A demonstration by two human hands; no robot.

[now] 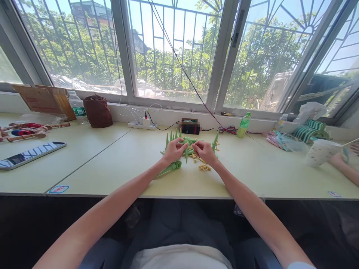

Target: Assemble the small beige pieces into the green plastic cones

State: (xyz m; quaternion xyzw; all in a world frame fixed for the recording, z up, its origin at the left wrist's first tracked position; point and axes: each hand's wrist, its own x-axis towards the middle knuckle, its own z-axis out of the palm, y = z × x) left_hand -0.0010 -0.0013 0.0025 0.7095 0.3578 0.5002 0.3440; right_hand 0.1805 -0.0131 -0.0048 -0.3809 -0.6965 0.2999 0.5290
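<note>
My left hand (174,151) pinches a green pointed cone (186,155), whose tip hangs downward. Close beside it, my right hand (205,152) has its thumb and fingertips pressed together; whatever is between them is too small to make out. Green cones (167,140) stand upright behind my left hand, and one more cone (215,139) points up behind my right. A nested stack of green cones (171,167) lies near my left wrist. Small yellow pegs (205,168) are scattered on the table below my right hand.
A dark phone-like device (190,127) stands at the back by a power strip (141,124). A green bottle (244,125) is at the back right. Far right are a white cup (322,152) and another person's hand (340,161). A phone (32,155) lies left.
</note>
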